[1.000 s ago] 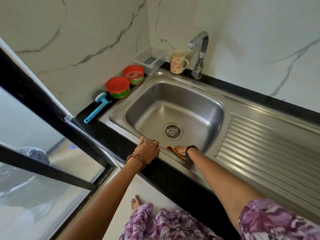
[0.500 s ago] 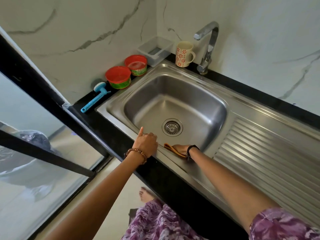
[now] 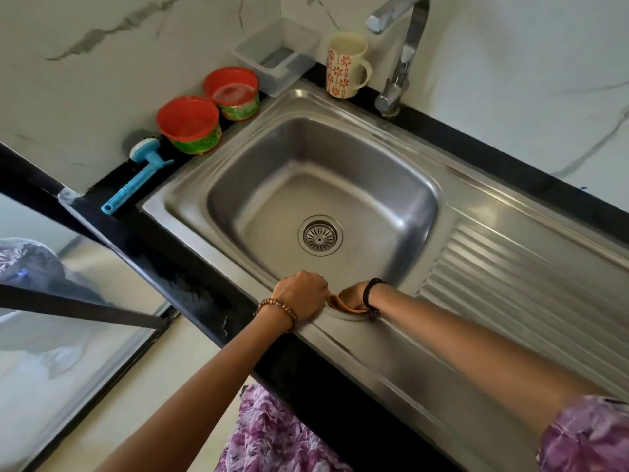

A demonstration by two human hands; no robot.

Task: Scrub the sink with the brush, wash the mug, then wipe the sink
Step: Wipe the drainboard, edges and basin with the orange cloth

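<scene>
right hand dips below the sink rim at 6 o'clock, pressing an orange cloth, fingers hidden; it may slip. left hand fingers curl over the rim.

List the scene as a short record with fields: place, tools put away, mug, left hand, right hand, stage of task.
Place: steel sink in a black counter
Brush: blue brush lying on the counter, left of the sink
Mug: flowered mug upright beside the tap
Left hand: resting on the sink's near rim
Right hand: on an orange cloth at the basin's near edge
Stage: wiping
</scene>
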